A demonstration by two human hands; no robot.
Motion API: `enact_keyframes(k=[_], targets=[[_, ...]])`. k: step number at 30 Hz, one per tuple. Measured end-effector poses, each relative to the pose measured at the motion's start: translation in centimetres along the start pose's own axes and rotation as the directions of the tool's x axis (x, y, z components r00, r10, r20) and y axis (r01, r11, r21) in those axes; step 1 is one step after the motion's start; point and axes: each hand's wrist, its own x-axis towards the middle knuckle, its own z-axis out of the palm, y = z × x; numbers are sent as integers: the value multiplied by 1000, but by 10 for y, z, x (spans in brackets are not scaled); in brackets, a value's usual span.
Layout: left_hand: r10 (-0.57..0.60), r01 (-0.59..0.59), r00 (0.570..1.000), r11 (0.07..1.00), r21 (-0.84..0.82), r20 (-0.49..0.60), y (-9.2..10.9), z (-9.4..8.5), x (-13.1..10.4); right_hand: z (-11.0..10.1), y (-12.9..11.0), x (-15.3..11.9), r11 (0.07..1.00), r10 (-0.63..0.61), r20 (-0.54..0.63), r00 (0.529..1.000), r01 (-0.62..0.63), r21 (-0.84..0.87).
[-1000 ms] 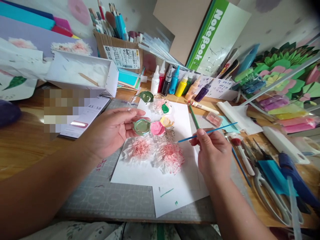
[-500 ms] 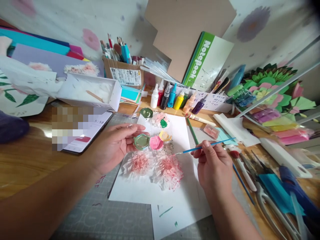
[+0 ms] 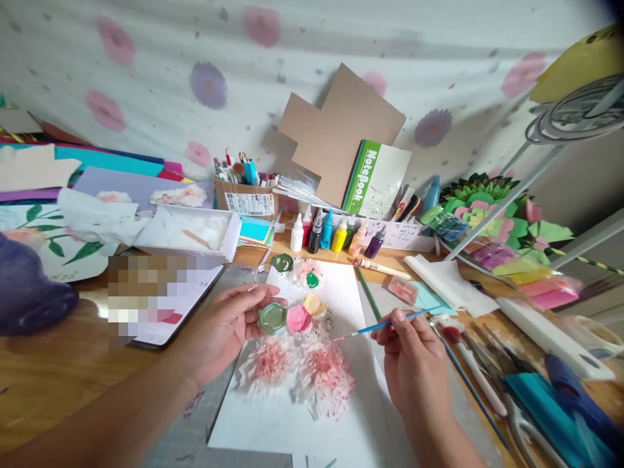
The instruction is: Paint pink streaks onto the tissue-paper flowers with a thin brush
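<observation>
My left hand [image 3: 219, 338] grips the near-left edge of a clear paint palette [image 3: 273, 318], its fingers closed on the rim. Olive green, pink, yellow-orange and bright green paint sit in the palette's wells. Between the fingers and thumb of my right hand [image 3: 414, 357] is a thin blue paintbrush [image 3: 370, 327]. Its pink-tinted bristles point left, just above the far edge of a frilly pink-and-white paper flower [image 3: 329, 377]; contact is unclear. A second such flower [image 3: 270, 364] lies to the left. Both rest on white paper [image 3: 273, 426].
Paint bottles [image 3: 339, 235] stand in a row at the back, before a leaning notebook [image 3: 375, 175]. A phone [image 3: 180, 312] lies left. Scissors [image 3: 521, 422], a green pencil-like stick [image 3: 368, 292] and a glue gun [image 3: 570, 390] lie right. Under the paper is a grey cutting mat [image 3: 185, 435].
The view has tilted upward, so the desk sits lower in the picture. Both hands keep their grips on the palette and the paintbrush; the brush tip stays near the right flower.
</observation>
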Motion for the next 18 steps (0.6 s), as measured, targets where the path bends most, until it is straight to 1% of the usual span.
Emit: enact_keyframes(k=[2,5,7,11,15,18], targets=[[15,-15,1000,1000,10,-6,1,1,-1,-1,0,-1,1000,-6,6,1000,6,22],[13,-13,1000,999,35,-13,3,1,-3,-2,2,0,998,25,8,1000,-25,49],[37,-36,999,998,47,-6,5,2,-5,-2,2,0,998,33,9,999,-34,56],[102,-102,995,991,84,10,5,4,-5,-4,-1,1,996,-43,-1,999,43,72],[75,-78,997,992,102,33,4,4,-2,-3,-1,0,998,-52,50,997,50,33],[73,-77,996,993,86,47,4,3,-1,-3,0,-1,997,-58,107,993,62,-35]])
